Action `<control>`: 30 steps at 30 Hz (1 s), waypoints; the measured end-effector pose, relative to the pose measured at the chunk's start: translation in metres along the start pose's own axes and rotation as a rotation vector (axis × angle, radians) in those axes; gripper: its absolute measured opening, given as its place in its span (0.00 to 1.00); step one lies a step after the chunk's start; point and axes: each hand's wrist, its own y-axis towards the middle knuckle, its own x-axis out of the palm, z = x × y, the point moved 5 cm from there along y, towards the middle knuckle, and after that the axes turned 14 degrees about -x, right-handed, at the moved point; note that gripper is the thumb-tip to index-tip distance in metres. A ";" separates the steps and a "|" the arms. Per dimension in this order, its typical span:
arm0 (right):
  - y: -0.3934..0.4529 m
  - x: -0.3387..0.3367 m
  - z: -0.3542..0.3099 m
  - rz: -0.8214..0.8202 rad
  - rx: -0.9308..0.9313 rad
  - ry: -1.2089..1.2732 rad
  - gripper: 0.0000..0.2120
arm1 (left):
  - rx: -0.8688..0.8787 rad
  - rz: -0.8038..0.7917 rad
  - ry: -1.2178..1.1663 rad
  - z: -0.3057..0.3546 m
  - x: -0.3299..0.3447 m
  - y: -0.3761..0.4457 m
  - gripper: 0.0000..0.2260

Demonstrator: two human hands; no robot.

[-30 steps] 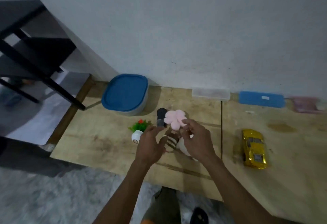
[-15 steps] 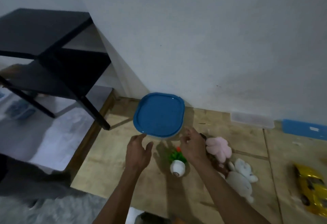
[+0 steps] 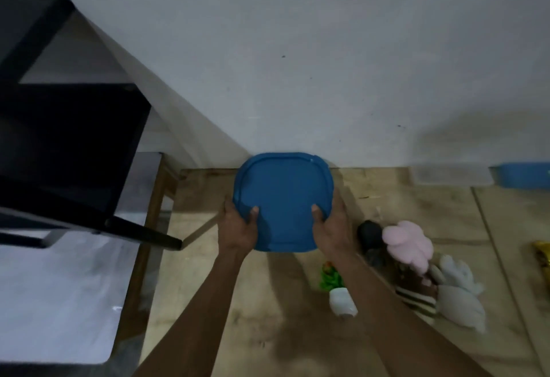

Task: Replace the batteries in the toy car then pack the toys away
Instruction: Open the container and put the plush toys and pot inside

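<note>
**Both hands on the lidded container**

The left hand [image 3: 238, 229] and right hand [image 3: 330, 226] grip opposite sides of the blue lid [image 3: 282, 198], thumbs curled on top. The container sits on the wooden board [image 3: 253, 302] against the wall. The yellow toy car [image 3: 543, 260] lies at the far right edge; plush toys [image 3: 428, 269] lie beside the right forearm.

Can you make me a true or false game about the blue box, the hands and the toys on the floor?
1. Both hands grip the blue lid by its edges. True.
2. The pink plush lies on the lid. False: it lies on the wooden board, right of the box.
3. The little green plant toy sits below the box, near the right arm. True.
4. The black table stands on the right. False: left.
</note>
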 end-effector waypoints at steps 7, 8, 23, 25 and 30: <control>0.002 0.012 0.008 0.099 0.083 0.089 0.28 | 0.035 0.023 -0.202 -0.001 0.001 -0.001 0.20; 0.002 0.012 0.008 0.104 0.097 0.113 0.29 | 0.028 0.031 -0.225 -0.001 0.001 -0.002 0.20; -0.002 0.013 0.012 0.125 0.192 0.182 0.22 | -0.014 -0.012 -0.264 -0.009 -0.004 -0.001 0.27; 0.000 0.013 0.011 0.105 0.195 0.189 0.22 | -0.034 -0.043 -0.296 -0.007 -0.004 -0.001 0.29; 0.000 0.015 0.008 0.088 0.178 0.184 0.28 | 0.008 -0.043 -0.264 -0.007 -0.001 -0.002 0.32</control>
